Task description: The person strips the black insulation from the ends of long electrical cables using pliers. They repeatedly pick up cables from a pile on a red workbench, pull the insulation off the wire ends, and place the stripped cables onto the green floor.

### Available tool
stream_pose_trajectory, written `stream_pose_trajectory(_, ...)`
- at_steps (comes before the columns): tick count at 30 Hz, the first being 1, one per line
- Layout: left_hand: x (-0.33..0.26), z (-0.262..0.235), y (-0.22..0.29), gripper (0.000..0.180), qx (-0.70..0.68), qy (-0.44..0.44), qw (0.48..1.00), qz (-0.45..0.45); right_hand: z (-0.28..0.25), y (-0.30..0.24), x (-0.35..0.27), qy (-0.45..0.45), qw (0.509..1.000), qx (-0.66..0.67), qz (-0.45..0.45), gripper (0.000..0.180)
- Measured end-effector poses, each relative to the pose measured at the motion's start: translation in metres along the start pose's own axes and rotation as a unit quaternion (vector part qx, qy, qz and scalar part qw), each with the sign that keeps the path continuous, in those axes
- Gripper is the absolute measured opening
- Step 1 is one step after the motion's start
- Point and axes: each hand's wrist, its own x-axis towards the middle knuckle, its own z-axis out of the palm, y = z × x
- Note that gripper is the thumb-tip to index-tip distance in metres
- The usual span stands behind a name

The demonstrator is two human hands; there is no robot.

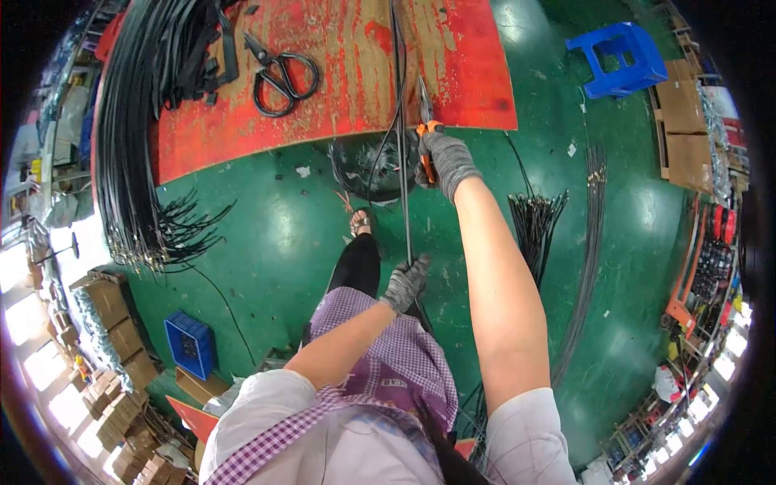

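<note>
My left hand (406, 284), in a grey work glove, is closed around a black cable (406, 214) in front of my apron. Upward from that fist, the cable runs over the table's near edge and along the worn red tabletop (477, 73). Beside it my right hand (449, 158), gloved as well, grips pliers (427, 121) with orange handles at the table edge. Their pointed jaws face away from me, close to the cable; whether they touch it I cannot tell. Black-handled scissors (283, 81) lie on the table to the left.
A thick bundle of black cables (129, 145) hangs over the table's left side. More cable bundles (537, 230) lie on the green floor at right. A blue stool (621, 61) stands far right, a blue crate (190, 343) at lower left. Cardboard boxes (683, 121) are stacked along the sides.
</note>
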Motion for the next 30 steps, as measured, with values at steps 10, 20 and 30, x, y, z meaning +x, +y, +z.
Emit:
stream_pose_trajectory(10,-0.041,-0.043,-0.07,0.032,0.572,-0.099,0.799,-0.154,-0.008,0.012,-0.039,-0.105,0.959,0.251,-0.078,0.008)
stream_pose_trajectory(20,-0.078,0.259,0.199,0.023,0.621,0.08,0.619,0.474,-0.017,0.032,-0.065,-0.023,0.952,-0.087,-0.293,0.01)
stream_pose_trajectory(30,0.024,0.386,0.295,0.02,0.274,-0.129,0.932,0.198,-0.016,0.035,-0.082,0.126,0.884,-0.366,-0.263,0.032)
